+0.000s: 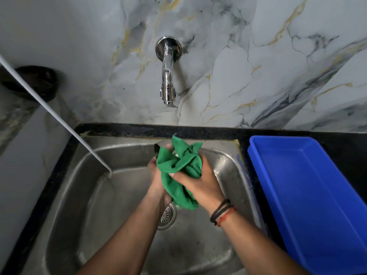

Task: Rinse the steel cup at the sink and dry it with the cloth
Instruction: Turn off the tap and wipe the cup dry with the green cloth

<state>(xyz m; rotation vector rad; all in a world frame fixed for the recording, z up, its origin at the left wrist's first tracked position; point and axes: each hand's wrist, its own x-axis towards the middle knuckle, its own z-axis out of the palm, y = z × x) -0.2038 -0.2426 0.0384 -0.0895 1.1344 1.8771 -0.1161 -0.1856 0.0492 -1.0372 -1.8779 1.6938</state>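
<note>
The steel cup (157, 147) is almost fully wrapped: only a dark sliver of its rim shows at the 10 o'clock edge of the green cloth (179, 167). Cup and cloth are held together above the steel sink (83, 195), toward the basin's 12 o'clock side.

Your left hand (155, 175) is curled under the bundle from its 9 o'clock side; its fingers are mostly hidden by cloth, so you appear to be gripping the cup through the fabric, but the exact hold cannot be made out. Your right hand (198, 183) is closed over the cloth from the 3 o'clock side, fingers pressed into the folds. Loose cloth corners stand up at 12 o'clock; another flap hangs down at 6 o'clock between your wrists. Dark and orange thread bands (222, 213) circle your right wrist.

The drain strainer (167, 216) sits just below the hanging flap, partly covered by your left forearm. A chrome tap (168, 72) projects from the marble-patterned wall (248, 66) at 12 o'clock; no water stream is visible. A white pipe (53, 114) runs diagonally from 10 o'clock into the basin's left side. A blue plastic tray (309, 195) rests on the black surface (198, 132) at 3 o'clock, just beside the sink rim.
</note>
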